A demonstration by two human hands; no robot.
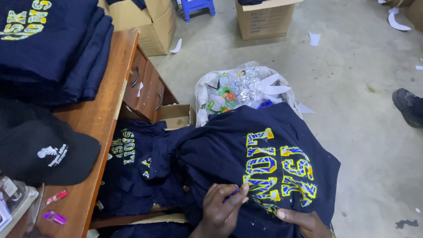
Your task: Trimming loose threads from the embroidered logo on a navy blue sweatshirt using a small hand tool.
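A navy printed shirt [264, 163] lies spread over a heaped pile beside the wooden desk [94, 119], concrete floor [352, 88] open to the right. The left hand [222, 209] pinches a small purple tool [232, 194] at the lettering, apparently trimming; the right hand [306, 222] presses flat, fingers closed together.

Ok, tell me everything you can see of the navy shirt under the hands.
The navy shirt looks like soft knit fabric, lying rumpled over a heap of similar garments beside the wooden desk. Its front faces up, bearing large yellow and blue lettering. The left hand presses on it holding a small purple tool; the right hand pins the print's lower edge.
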